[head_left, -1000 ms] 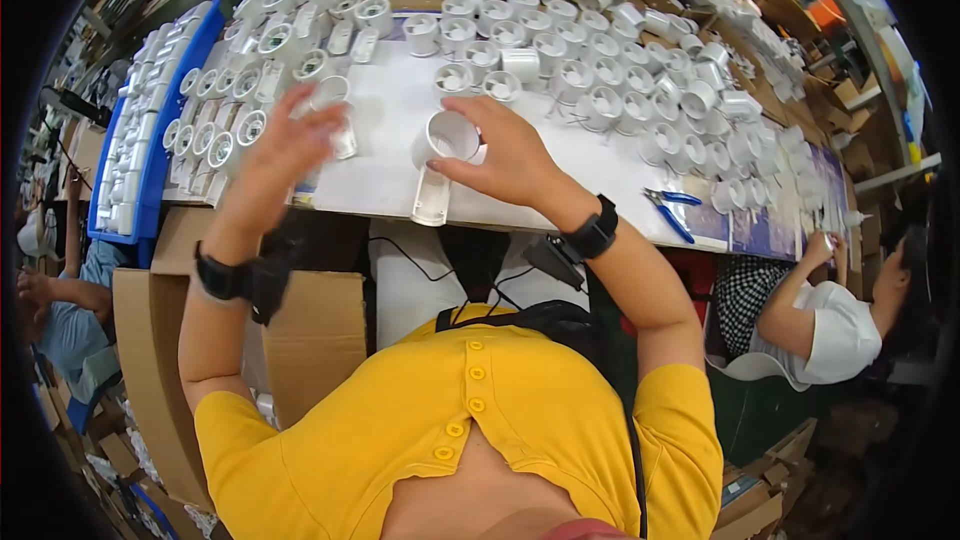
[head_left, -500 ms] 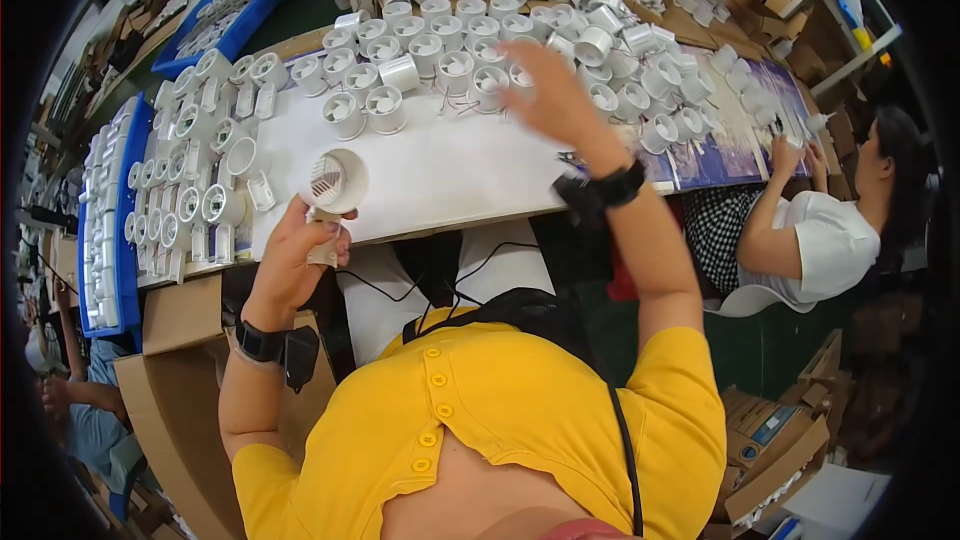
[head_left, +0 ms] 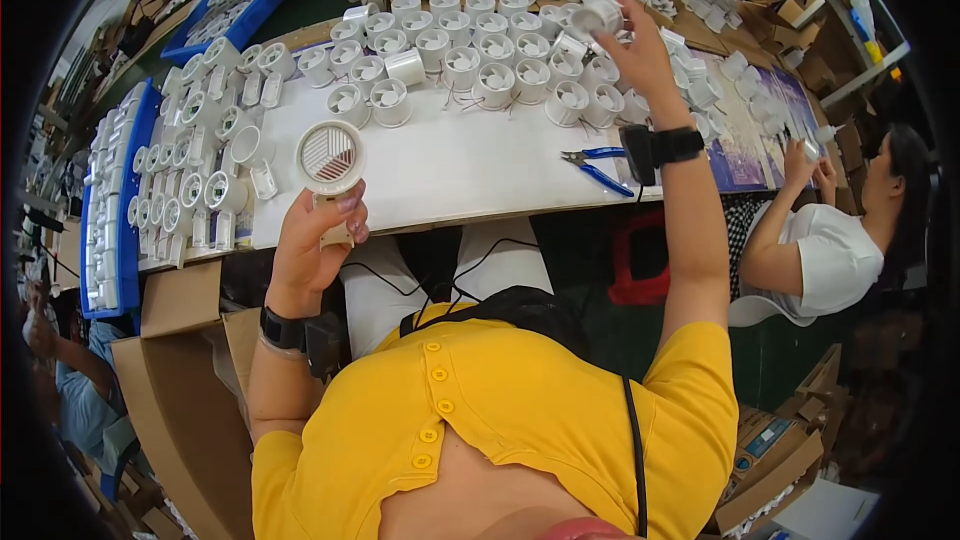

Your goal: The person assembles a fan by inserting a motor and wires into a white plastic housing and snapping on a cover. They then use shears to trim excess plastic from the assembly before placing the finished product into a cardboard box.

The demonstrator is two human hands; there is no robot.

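Upright over the near left part of the white worktop, my left hand [head_left: 318, 240] is closed round the stem of a white fan housing [head_left: 331, 155], a round piece with a slatted grille facing up. Farther off at the right, my right hand [head_left: 648, 58] has its thumb and fingers on a white plastic cylinder [head_left: 596, 16], raised at the edge of a pile of similar ones. Rows of white cylinders with small fan blades inside [head_left: 461, 64] stand between my hands, some with thin wires trailing.
Blue-handled cutters [head_left: 600, 172] lie near the front edge. Stemmed white housings [head_left: 225, 192] crowd the left, beside a blue tray [head_left: 130, 200]. A co-worker [head_left: 815, 230] sits at the right, handling a small white part. An open cardboard box [head_left: 180, 410] stands below left.
My right hand has moved right and away from me, and now holds a cylinder. My left hand has tilted the housing so its grille shows. The cutters have come into full view.
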